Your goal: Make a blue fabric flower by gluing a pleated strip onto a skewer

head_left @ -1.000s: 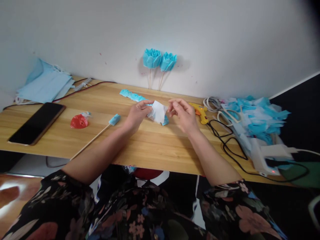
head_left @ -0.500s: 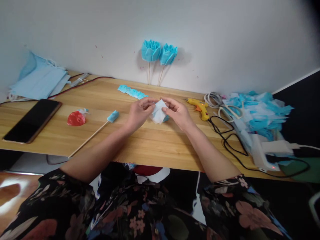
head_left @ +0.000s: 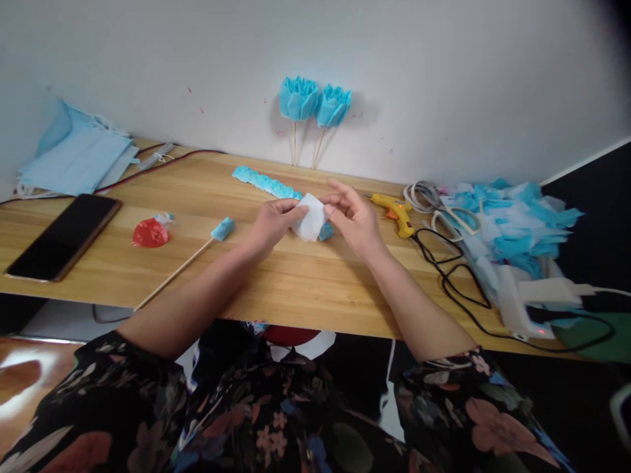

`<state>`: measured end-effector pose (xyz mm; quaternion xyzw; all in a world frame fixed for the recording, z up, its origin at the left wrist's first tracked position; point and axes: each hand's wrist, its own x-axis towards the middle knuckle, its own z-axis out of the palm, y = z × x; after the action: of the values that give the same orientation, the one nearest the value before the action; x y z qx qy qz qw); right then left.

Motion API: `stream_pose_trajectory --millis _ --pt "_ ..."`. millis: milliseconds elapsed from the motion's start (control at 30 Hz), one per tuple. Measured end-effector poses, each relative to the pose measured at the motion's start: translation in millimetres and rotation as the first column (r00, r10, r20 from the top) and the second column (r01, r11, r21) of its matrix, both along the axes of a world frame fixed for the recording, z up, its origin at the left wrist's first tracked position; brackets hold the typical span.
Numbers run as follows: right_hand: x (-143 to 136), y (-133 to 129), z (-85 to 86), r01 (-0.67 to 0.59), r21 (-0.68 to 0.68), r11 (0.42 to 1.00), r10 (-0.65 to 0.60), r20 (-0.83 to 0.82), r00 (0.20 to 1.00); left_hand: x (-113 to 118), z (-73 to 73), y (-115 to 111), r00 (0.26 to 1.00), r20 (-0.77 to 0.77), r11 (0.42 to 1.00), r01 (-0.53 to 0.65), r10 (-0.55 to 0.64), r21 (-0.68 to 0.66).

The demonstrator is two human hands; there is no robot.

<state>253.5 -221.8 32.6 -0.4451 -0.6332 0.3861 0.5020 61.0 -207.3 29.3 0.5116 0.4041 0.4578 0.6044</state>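
Note:
A small white fabric piece [head_left: 310, 218] is pinched by my left hand [head_left: 274, 225] at its left edge. My right hand [head_left: 351, 220] has thumb and index finger closed at the piece's right edge, the other fingers raised. Below them a small blue piece [head_left: 326, 231] lies on the wooden table [head_left: 315, 282]. Behind my hands runs a row of blue folded pieces [head_left: 263, 182]. To the left lies a stick with a rolled blue tip [head_left: 223, 228].
Two blue flowers on sticks [head_left: 298, 98] lean on the wall. A yellow glue gun [head_left: 400, 213], scissors [head_left: 456, 222], blue and white scraps [head_left: 517, 223] and a power strip [head_left: 517, 302] are right. Left are a phone [head_left: 64, 236], masks [head_left: 79, 157] and a red wrapper [head_left: 150, 233].
The white piece now lies flatter and more open between my hands. My right hand has shifted slightly right with its fingers lifted, uncovering more of the blue row's end.

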Motion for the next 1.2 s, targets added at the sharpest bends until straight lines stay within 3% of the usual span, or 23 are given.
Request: stream_pose_trajectory --millis 167,333,500,667,833,1033,1200 --pt "2.6 1.2 0.8 0.083 -0.007 0.997 -0.083 -0.007 0.997 -2.8 -0.6 5.9 0.972 0.231 0.995 -0.022 0.044 -0.097" --pt "1.1 -0.6 2.5 0.012 -0.096 0.995 -0.004 0.086 0.996 -4.9 -3.5 11.1 0.937 0.341 0.991 -0.035 0.077 -0.127" --pt "-3.4 -5.1 9.1 -0.054 -0.122 0.991 0.072 0.147 0.986 -5.2 -4.9 11.0 0.933 0.349 0.99 -0.04 0.086 -0.136" --pt "-6.8 -8.5 11.9 -0.034 -0.091 0.995 0.051 0.188 0.981 -4.3 -4.4 8.6 0.94 0.337 0.993 -0.016 0.056 -0.119" --pt "-8.6 -11.5 11.9 -0.025 -0.056 0.998 0.037 0.21 0.977 -3.5 -6.4 9.4 0.949 0.308 0.994 -0.03 0.06 -0.102" --pt "-8.2 -12.3 6.4 -0.108 -0.084 0.991 0.124 0.23 0.965 -2.1 -5.6 8.3 0.938 0.345 0.994 -0.005 0.044 -0.111" --pt "-5.7 -11.8 5.6 -0.085 -0.092 0.992 0.101 0.199 0.975 -1.7 -2.9 5.1 0.934 0.356 0.992 0.03 0.015 -0.12"
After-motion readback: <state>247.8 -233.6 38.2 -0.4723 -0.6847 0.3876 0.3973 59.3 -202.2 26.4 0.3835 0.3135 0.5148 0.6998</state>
